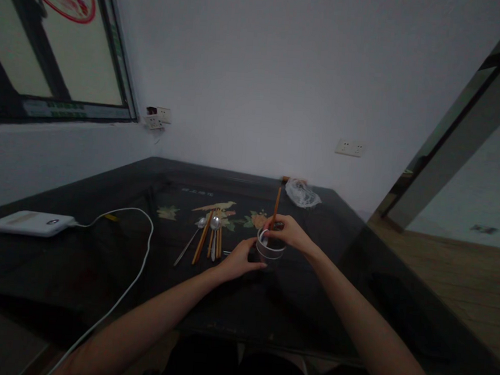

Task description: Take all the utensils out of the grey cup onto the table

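Note:
A cup (271,254) with a pale rim stands on the dark table in front of me; its lower part is hard to make out in the dim light. From the left, my left hand (241,260) closes round its side, thumb towards me. My right hand (287,231) is over the rim, fingers pinched on a brown chopstick (277,202) that stands nearly upright. Something whitish shows at the rim by those fingers, too small to name. Left of the cup lie a long-handled spoon (189,245), more chopsticks (202,238) and another metal spoon (215,224).
A crumpled clear plastic bag (303,193) lies at the table's back edge, with a brown object (289,179) behind it. On the left, a white power bank (33,223) has a white cable (148,243) running across the table (173,302) towards me. A wall borders the far side.

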Motion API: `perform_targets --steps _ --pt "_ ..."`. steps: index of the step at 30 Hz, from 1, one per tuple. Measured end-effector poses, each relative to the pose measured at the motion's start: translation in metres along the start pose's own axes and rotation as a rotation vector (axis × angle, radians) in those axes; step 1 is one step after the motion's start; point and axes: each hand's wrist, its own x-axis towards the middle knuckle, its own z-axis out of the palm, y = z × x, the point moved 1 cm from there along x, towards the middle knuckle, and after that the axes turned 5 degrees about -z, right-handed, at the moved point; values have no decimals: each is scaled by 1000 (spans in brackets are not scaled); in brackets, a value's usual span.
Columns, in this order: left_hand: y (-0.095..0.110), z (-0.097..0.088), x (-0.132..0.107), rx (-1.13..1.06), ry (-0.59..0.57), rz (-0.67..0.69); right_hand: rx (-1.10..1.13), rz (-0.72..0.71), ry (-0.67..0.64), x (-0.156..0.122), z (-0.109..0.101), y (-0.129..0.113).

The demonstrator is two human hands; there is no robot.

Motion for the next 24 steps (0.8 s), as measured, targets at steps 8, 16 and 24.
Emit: perform_targets --steps 8,16,24 --pt "1 0 0 -26 -7 3 -198 -93 91 -9 -1 -8" --pt "-2 1 1 -10 5 12 -413 -97 145 -19 1 -14" --pt "0 0 1 2 -1 13 -408 -90 94 -20 1 -12"
